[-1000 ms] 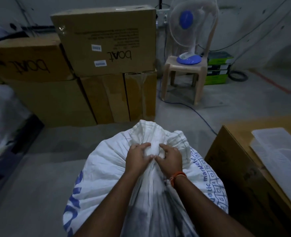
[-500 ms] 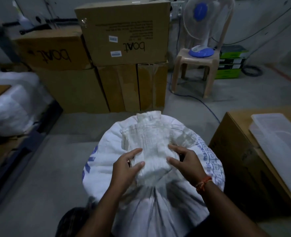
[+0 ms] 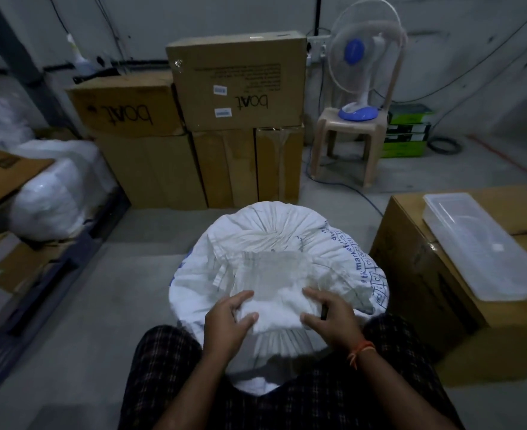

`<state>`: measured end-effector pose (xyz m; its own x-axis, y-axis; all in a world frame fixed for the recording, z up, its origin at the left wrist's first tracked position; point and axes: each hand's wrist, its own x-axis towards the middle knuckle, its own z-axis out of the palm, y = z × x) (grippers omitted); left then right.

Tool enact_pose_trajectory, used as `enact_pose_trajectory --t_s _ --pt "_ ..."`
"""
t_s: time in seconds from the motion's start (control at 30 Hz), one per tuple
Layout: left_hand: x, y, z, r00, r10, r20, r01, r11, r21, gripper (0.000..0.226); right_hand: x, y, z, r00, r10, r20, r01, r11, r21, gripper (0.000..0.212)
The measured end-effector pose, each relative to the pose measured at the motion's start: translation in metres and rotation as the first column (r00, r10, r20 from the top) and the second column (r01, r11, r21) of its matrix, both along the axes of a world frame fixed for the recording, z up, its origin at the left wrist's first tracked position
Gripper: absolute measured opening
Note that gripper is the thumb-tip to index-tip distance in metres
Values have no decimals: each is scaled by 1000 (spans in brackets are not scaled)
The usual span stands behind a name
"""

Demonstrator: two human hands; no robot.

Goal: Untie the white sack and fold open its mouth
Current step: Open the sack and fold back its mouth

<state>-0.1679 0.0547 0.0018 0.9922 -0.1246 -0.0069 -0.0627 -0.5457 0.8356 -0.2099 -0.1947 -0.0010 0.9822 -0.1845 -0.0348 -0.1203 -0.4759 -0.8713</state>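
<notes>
A full white woven sack [image 3: 271, 240] with blue print stands on the floor between my knees. Its gathered mouth flap [image 3: 270, 280] lies flattened over the top, pleats radiating away from me. My left hand [image 3: 226, 324] pinches the near left edge of the flap between thumb and fingers. My right hand [image 3: 329, 318] holds the near right edge, thumb below, and a small dark object sticks out between its fingers. An orange thread circles the right wrist. No tie or string is visible on the sack.
Stacked cardboard boxes [image 3: 237, 119] stand behind the sack. A box [image 3: 442, 274] with a clear plastic tray [image 3: 485, 243] sits close at right. A fan on a plastic chair [image 3: 349, 131] is at the back right. White bundles [image 3: 54, 193] lie at left.
The bunched neck that both hands squeezed has been spread and laid flat over the sack's top. My hands moved apart to the flap's near corners. The view pulled back and up.
</notes>
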Motion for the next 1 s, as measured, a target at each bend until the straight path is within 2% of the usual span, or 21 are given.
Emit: enact_pose_trajectory --t_s 0.27,0.57,0.7,0.8,1.0 --pt "1 -1 -14 1000 17 13 -18 1000 13 47 -5 3 -5 1000 -8 -7 8 1000 -31 51" --pt "7 -2 -21 1000 20 24 -20 999 30 45 -1 4 -12 999 36 -17 -38 989 -145 49" --pt "7 -3 -16 998 26 49 -24 998 -50 42 -1 4 -12 999 33 -25 -37 988 -151 48" --pt "6 -2 -11 998 27 58 -22 996 -90 41 -1 4 -11 999 33 -24 -36 989 -143 51" --pt "7 -2 -11 996 51 68 -48 998 -40 49 2 9 -5 998 51 -37 -56 990 -132 63"
